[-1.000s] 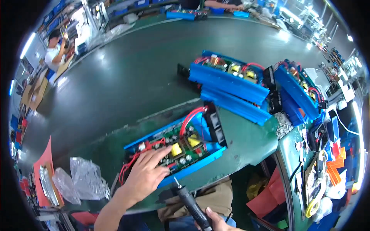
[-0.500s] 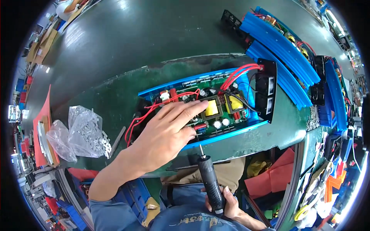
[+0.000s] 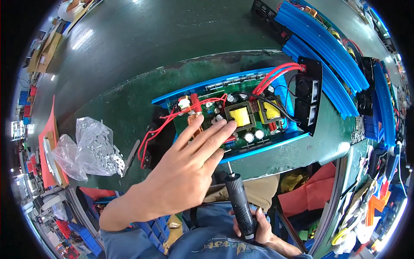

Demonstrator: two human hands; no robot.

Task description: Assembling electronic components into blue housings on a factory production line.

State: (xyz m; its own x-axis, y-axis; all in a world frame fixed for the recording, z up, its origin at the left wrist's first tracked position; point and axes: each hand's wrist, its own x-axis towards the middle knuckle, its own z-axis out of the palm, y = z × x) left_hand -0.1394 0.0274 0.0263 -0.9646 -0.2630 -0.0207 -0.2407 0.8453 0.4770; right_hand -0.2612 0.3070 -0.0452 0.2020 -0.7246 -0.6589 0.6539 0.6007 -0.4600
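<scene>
Left hand [image 3: 183, 177] held palm-down over blue unit [image 3: 276, 145], fingers extended, nothing grasped; driver [image 3: 239, 200] gripped in right hand [image 3: 265, 233]. Green bench [image 3: 129, 97] scuffed; carton [image 3: 45, 54] seen far left.

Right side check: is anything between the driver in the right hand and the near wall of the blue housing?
Nothing visible. The right hand holds the black driver with its bit at the blue housing; contact is unclear. The left hand lies just left of the bit.

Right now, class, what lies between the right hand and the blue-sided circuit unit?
In the head view, the black screwdriver, its bit pointing toward the circuit unit.
</scene>
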